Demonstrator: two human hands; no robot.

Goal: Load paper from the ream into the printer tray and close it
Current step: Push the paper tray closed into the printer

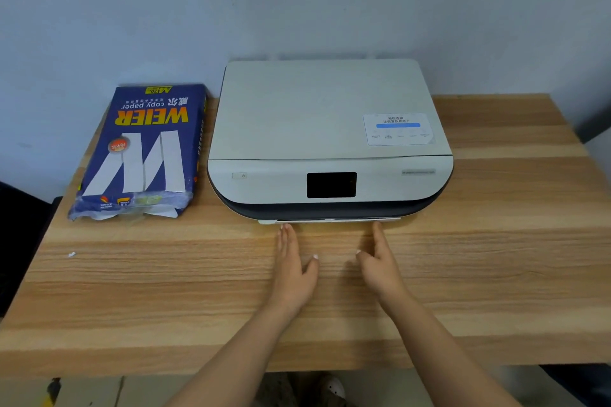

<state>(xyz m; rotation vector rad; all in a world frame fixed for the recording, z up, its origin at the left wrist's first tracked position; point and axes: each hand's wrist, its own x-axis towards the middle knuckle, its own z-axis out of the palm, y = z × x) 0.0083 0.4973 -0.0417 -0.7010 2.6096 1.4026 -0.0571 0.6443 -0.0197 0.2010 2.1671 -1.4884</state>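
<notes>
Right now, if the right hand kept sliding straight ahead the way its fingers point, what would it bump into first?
Probably the thin white tray edge along the printer base. The right hand fingertips look almost against it already, though actual contact is hard to judge.

Head view, downward over table (496,274)

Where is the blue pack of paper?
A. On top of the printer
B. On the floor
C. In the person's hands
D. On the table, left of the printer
D: the blue ream lies flat on the wooden table, left of the printer, and both hands are empty.
</notes>
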